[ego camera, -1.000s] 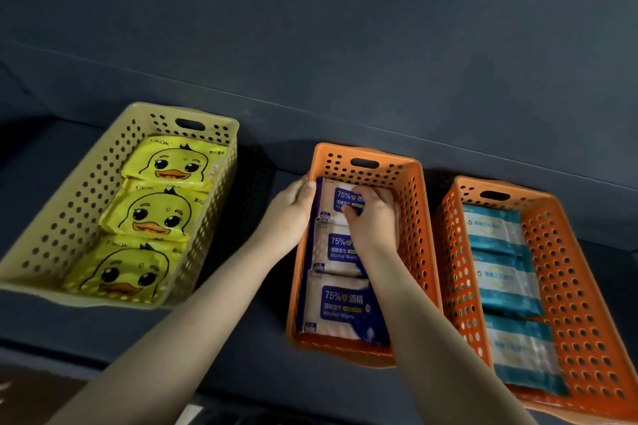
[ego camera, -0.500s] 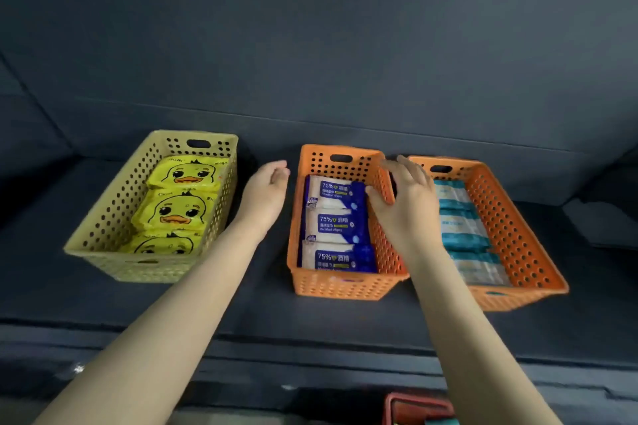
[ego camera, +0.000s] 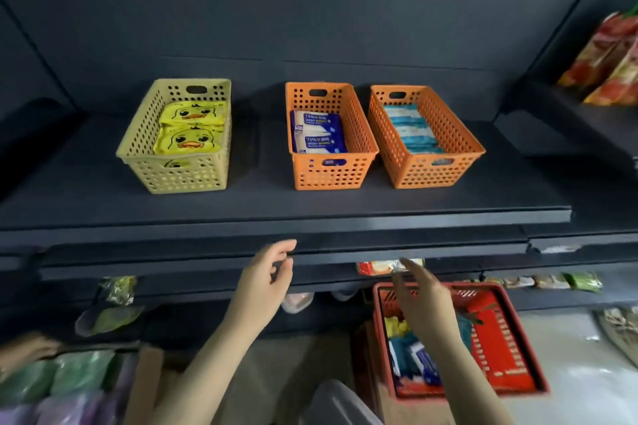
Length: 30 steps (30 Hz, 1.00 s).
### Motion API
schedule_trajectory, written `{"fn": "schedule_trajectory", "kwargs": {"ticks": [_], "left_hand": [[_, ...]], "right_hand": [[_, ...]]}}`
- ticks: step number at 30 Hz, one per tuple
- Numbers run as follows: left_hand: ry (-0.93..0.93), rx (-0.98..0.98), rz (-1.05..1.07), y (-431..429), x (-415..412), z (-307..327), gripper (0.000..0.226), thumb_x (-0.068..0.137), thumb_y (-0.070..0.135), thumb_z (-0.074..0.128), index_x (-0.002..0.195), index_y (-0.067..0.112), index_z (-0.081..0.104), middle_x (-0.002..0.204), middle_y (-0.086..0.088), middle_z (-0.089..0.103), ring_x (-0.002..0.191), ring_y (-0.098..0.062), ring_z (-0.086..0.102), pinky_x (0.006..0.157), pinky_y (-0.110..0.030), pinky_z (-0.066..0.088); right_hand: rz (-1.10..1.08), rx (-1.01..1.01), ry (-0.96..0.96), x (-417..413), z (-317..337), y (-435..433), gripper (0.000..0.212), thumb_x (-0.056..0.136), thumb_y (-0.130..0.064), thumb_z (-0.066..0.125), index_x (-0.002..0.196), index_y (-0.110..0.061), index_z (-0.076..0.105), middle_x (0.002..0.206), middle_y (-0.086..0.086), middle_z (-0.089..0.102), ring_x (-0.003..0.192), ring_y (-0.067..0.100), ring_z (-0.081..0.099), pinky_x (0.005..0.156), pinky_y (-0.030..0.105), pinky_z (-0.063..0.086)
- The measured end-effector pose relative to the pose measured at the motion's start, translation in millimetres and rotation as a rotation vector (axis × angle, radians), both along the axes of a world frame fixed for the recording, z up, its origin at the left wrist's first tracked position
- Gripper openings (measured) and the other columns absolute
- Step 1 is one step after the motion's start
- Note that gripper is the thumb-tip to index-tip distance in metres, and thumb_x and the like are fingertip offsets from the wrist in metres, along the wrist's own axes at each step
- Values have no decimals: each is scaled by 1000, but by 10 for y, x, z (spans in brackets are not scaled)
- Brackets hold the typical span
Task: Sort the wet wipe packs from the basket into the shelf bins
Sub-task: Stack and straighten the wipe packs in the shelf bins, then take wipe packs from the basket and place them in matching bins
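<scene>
Three bins stand on the dark shelf. The yellow bin (ego camera: 138,152) holds yellow duck packs (ego camera: 188,141). The middle orange bin (ego camera: 362,134) holds blue-and-white alcohol wipe packs (ego camera: 317,133). The right orange bin (ego camera: 459,141) holds teal packs (ego camera: 412,129). Below the shelf, the red basket (ego camera: 504,338) sits at lower right with yellow, teal and blue packs (ego camera: 414,355) inside. My left hand (ego camera: 266,283) hangs in front of the shelf edge, fingers relaxed, holding nothing. Over the basket, my right hand (ego camera: 421,300) is spread and blurred, holding nothing.
The shelf's front edge (ego camera: 310,217) runs above both hands. Lower shelves hold small packaged goods (ego camera: 386,266). Red snack bags (ego camera: 611,62) sit on a shelf at far right. Green and purple packs (ego camera: 62,379) lie at lower left.
Both hands have left the middle orange bin and dropped below the shelf edge. The view has pulled back and down, bringing the red basket into sight under my right hand.
</scene>
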<state>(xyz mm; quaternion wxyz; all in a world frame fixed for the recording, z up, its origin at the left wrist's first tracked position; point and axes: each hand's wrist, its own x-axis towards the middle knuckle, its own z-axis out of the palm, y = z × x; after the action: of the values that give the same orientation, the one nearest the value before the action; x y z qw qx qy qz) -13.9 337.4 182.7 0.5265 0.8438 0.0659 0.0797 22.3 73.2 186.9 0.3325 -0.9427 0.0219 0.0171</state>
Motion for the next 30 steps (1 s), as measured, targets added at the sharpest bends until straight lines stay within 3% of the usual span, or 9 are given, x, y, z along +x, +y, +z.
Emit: {"fn": "schedule_trajectory", "kwargs": {"ticks": [3, 4, 9, 14, 17, 19, 23, 27, 30], "left_hand": [[86, -2, -23, -260, -115, -335, 30, 98, 19, 53, 125, 30, 58, 126, 18, 58, 115, 2, 54, 87, -6, 39], [119, -8, -33, -376, -130, -433, 30, 98, 19, 52, 127, 27, 58, 127, 16, 58, 115, 1, 54, 87, -4, 38], [289, -18, -169, -1038, -131, -827, 31, 98, 18, 53, 128, 20, 57, 126, 12, 58, 116, -6, 54, 98, -21, 40], [466, -32, -172, -1696, -6, -1182, 29, 98, 16, 52, 126, 17, 58, 126, 6, 60, 115, -10, 57, 98, -24, 42], [576, -64, -101, -2083, 25, -1401, 26, 98, 17, 52, 123, 15, 60, 122, 0, 64, 111, -13, 60, 92, -19, 42], [621, -90, -32, -2312, 53, -1575, 26, 99, 19, 52, 123, 13, 61, 121, -2, 65, 111, -13, 60, 87, -14, 40], [694, -140, 8, -2776, 153, -1895, 29, 99, 22, 52, 125, 9, 60, 119, -1, 64, 112, -13, 60, 83, -6, 41], [740, -247, 57, -3258, 323, -2396, 26, 98, 29, 54, 121, 20, 62, 119, 3, 66, 111, -13, 61, 99, -33, 47], [772, -231, -18, -3576, 485, -2938, 39, 99, 34, 50, 132, 14, 55, 132, -2, 59, 118, -12, 56, 100, -28, 42]], "right_hand": [[-33, -23, 131, -206, -288, -289, 44, 94, -23, 59, 137, -17, 53, 106, 5, 69, 85, 27, 64, 67, 28, 47], [-53, -45, 171, -258, -372, -396, 44, 95, -25, 58, 138, -17, 53, 110, 8, 70, 87, 28, 65, 67, 28, 45], [-157, -81, 329, -489, -688, -1010, 43, 95, -25, 58, 137, -17, 54, 121, 14, 67, 107, 31, 64, 73, 27, 42], [-203, -67, 465, -470, -982, -1855, 45, 93, -24, 62, 136, -15, 55, 128, 17, 63, 114, 34, 60, 89, 34, 46], [-210, -7, 548, -285, -1148, -2409, 43, 93, -27, 61, 135, -18, 56, 126, 15, 65, 110, 33, 62, 81, 31, 47], [-170, 12, 584, -118, -1289, -2713, 42, 95, -27, 60, 135, -17, 55, 126, 13, 64, 112, 31, 60, 74, 25, 38], [-95, -2, 671, 211, -1711, -3150, 42, 97, -31, 55, 137, -18, 53, 132, 11, 59, 117, 29, 57, 77, 23, 35], [-153, 29, 705, 468, -2390, -3350, 39, 97, -31, 55, 132, -14, 57, 128, 13, 62, 114, 33, 59, 87, 34, 45], [-190, 66, 703, 653, -3091, -3400, 39, 97, -33, 54, 131, -14, 58, 125, 12, 64, 112, 35, 60, 85, 36, 46]]}}
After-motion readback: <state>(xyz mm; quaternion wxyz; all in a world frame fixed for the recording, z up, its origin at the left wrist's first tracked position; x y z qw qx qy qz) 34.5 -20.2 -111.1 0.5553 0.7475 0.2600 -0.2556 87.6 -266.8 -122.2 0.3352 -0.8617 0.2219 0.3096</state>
